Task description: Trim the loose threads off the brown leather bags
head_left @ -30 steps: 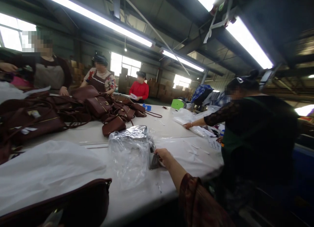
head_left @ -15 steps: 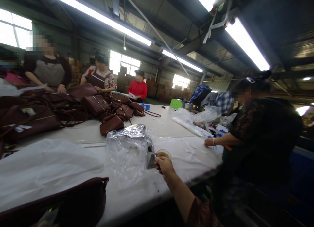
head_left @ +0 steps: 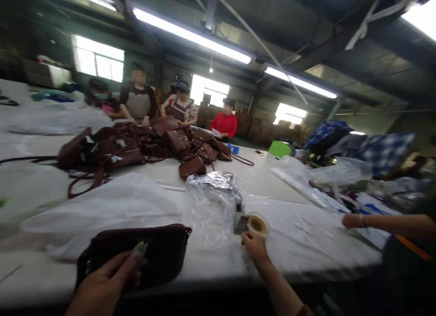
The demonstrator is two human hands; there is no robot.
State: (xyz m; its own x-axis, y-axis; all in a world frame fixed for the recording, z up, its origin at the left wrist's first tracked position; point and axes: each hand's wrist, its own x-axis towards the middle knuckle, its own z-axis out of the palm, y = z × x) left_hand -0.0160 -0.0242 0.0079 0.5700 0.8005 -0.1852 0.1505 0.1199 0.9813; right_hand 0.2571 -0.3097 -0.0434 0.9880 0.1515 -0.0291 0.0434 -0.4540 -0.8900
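Note:
A dark brown zipped bag (head_left: 163, 257) stands tilted at the near edge of the table. My left hand (head_left: 112, 275) is closed in front of it, thumb and finger pinching a small pale, shiny piece (head_left: 142, 248) against the bag's face; its exact kind is unclear. To the right, a grey tape dispenser (head_left: 240, 221) carries a roll of tape (head_left: 257, 224). My right hand (head_left: 255, 248) is beside the roll with its fingers pinched together; what they hold, if anything, is too small to make out. Crumpled clear plastic (head_left: 211, 216) lies against the dispenser's left side.
White wrapping sheets (head_left: 129, 200) spread over the table (head_left: 218, 270). Brown handbags (head_left: 119, 150) are piled behind them. A co-worker's arm (head_left: 391, 220) reaches in from the right, near plastic bags (head_left: 306, 175). Several people stand at the far side. A green object (head_left: 279, 148) sits farther back.
My view has swung left, bringing my left hand and more of the dark bag into sight. The bag is raised slightly. My right hand has dropped a little lower beside the tape roll.

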